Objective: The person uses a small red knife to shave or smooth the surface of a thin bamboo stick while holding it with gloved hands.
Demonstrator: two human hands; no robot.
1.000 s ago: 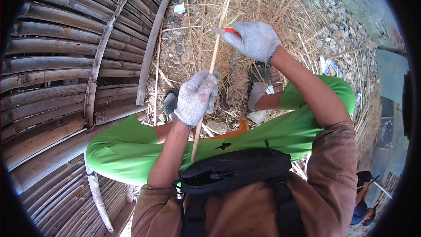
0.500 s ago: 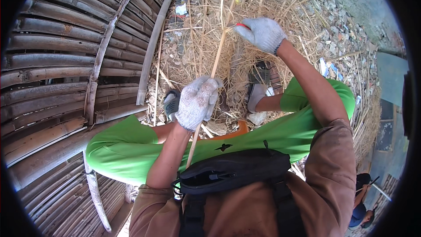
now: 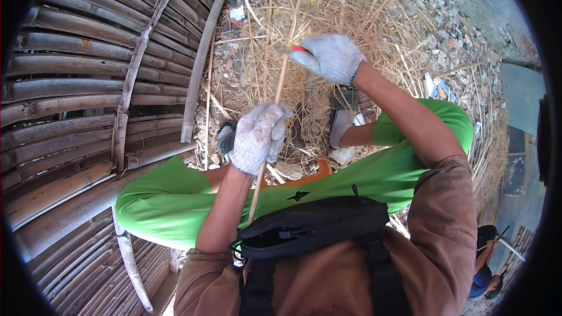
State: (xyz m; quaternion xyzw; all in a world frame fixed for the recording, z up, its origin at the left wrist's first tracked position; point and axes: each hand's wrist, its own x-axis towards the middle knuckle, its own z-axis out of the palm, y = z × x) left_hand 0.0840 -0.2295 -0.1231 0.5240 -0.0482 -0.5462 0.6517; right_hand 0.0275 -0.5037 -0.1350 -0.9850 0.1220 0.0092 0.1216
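Note:
A long pale bamboo strip (image 3: 283, 79) runs from my lap up and away across the ground. Gloved in white knit, my left hand (image 3: 257, 137) is closed round its lower part. My right hand (image 3: 333, 57), in the same kind of glove, grips a small knife (image 3: 299, 48) by its red handle. The short blade lies across the strip, some way above my left hand. A thin curled sliver (image 3: 250, 9) stands out to the left near the far part of the strip.
A slatted bamboo wall (image 3: 76, 82) rises on my left. Straw and shavings (image 3: 374, 17) cover the ground, mixed with rubble and litter. My green-clad knees (image 3: 158, 199) are spread, and a black bag (image 3: 310, 225) lies across my chest. Another person (image 3: 485, 266) is at the lower right.
My right hand has moved left with the knife, bringing its blade across the strip. The far end of the strip has shifted a little left, and the sliver has swung out to the left.

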